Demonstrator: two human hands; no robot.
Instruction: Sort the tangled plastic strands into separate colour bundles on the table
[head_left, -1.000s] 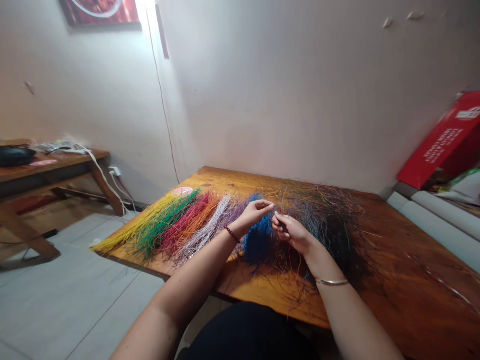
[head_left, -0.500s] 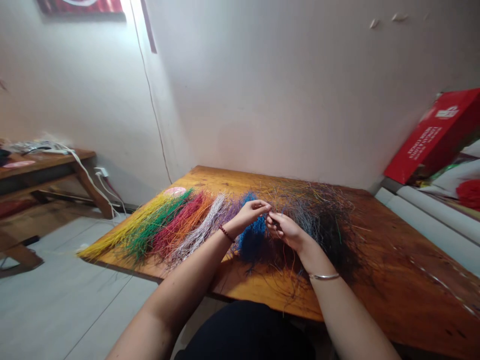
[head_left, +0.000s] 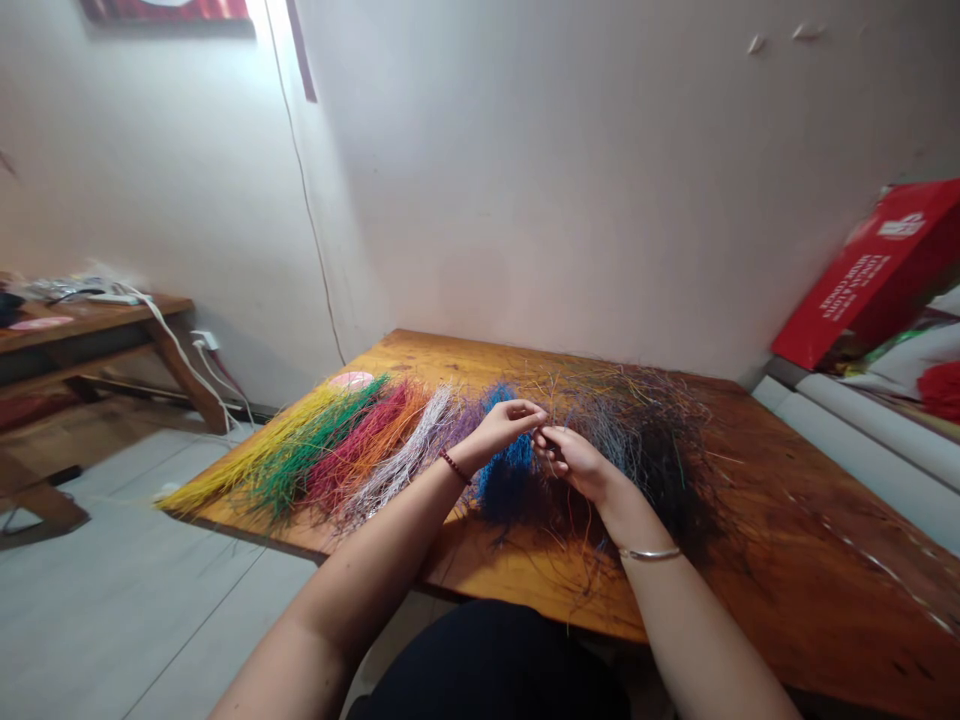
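My left hand (head_left: 511,424) and my right hand (head_left: 574,462) meet above the table, fingertips almost touching. Thumb and forefinger are pinched on the left; whatever lies between those tips is too fine to make out. The right fingers are curled round thin strands, and a few loose ends (head_left: 571,512) trail beneath that hand. Just under the left wrist lies a blue bundle of thin, wire-like strands (head_left: 501,492). Beyond the right hand spread a grey bundle (head_left: 611,440) and a black bundle (head_left: 669,490), with tangled mixed strands (head_left: 600,385) behind them.
Leftward on the wooden table (head_left: 780,580) lie yellow (head_left: 247,455), green (head_left: 319,450), red (head_left: 356,440), orange (head_left: 386,445), white (head_left: 412,445) and purple bundles (head_left: 466,425). A red box (head_left: 862,270) and white rolls (head_left: 885,430) stand at the right. Another table (head_left: 165,310) bears cables.
The whole view has shifted very slightly. Both hands keep nearly the same pinched pose, close together over the strands.
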